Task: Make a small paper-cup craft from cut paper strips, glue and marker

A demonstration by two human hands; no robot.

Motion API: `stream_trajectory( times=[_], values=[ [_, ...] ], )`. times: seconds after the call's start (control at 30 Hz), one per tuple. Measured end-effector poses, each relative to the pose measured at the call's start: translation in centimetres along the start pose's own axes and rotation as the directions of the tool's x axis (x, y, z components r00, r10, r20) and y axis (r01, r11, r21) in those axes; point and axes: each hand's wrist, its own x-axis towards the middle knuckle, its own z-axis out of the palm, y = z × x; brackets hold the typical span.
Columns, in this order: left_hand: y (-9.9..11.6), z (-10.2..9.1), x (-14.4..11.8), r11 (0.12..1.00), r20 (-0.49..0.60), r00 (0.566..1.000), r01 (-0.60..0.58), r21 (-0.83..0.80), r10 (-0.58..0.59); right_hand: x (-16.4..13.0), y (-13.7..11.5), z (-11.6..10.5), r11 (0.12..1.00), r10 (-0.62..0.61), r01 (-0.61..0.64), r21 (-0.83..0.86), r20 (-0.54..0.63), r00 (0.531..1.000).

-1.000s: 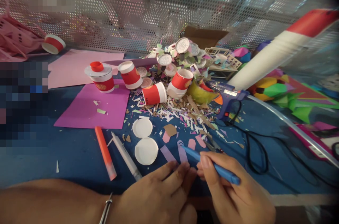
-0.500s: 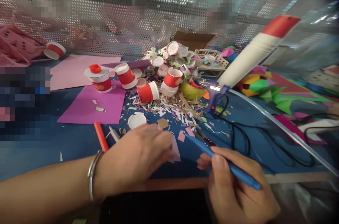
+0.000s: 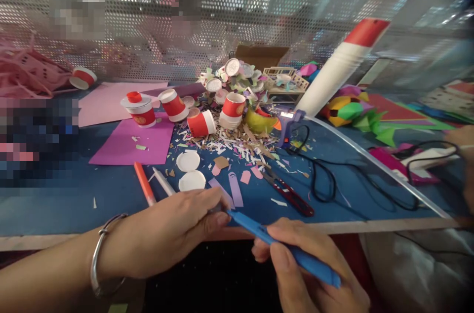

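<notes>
My right hand (image 3: 314,263) is wrapped around a blue marker (image 3: 255,226), tilted with its tip pointing up and left. At that tip, the thumb and fingers of my left hand (image 3: 177,226) are pinched together. Whatever small thing they hold is hidden by the fingers. Just beyond the pinch lie two purple paper strips (image 3: 235,189), one with a small dark drawing at its top. Two round white lids (image 3: 191,181) are on the table past my left hand, beside a white pen (image 3: 163,180) and an orange-red marker (image 3: 143,182).
Dark red snips (image 3: 292,197) lie right of the strips. Red-and-white paper cups (image 3: 202,123) and paper scraps (image 3: 237,142) fill the middle. A purple glue gun (image 3: 291,125) trails a black cable. Magenta paper (image 3: 135,142) lies left. Another person's blurred hand (image 3: 461,140) shows at the right edge.
My hands have come together, the blue marker's tip now at my left fingers. My left hand has shifted left and down, uncovering a second white lid and the purple strips. Another person's hand appears at right.
</notes>
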Motion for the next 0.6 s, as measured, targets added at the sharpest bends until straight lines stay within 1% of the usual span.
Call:
stream_trajectory(
  times=[0.1, 0.17, 0.27, 0.33, 0.4, 0.5, 0.6],
  values=[
    [0.3, 0.5, -1.2, 0.993, 0.119, 0.988, 0.101, -0.057, -0.094, -0.4, -0.2, 0.0, 1.000, 0.012, -0.012, 0.004, 0.063, 0.998],
    [0.4, 0.7, -1.7, 0.991, 0.133, 0.984, 0.126, -0.046, -0.119, -0.7, -0.3, 0.2, 0.999, 0.033, -0.036, 0.035, 0.084, 0.996],
    [0.5, 0.9, -2.0, 0.994, 0.128, 0.986, 0.109, -0.020, -0.105, -0.9, -0.5, 0.6, 0.990, 0.081, -0.093, 0.109, 0.107, 0.991],
    [0.6, 0.8, -1.9, 0.995, 0.123, 0.988, 0.099, -0.003, -0.098, -1.1, -0.5, 0.7, 0.980, 0.104, -0.124, 0.153, 0.130, 0.986],
    [0.8, 0.4, -1.6, 0.994, 0.153, 0.983, 0.108, -0.021, -0.104, -1.2, -0.6, 0.8, 0.971, 0.110, -0.138, 0.193, 0.148, 0.983],
    [1.2, -0.2, -1.3, 0.979, 0.224, 0.968, 0.145, -0.146, -0.110, -1.5, -0.5, 0.6, 0.955, 0.124, -0.161, 0.250, 0.157, 0.980],
    [1.6, -0.3, -1.4, 0.933, 0.213, 0.967, 0.202, -0.297, -0.142, -1.8, -0.5, 0.4, 0.940, 0.137, -0.182, 0.288, 0.169, 0.976]
  ],
)
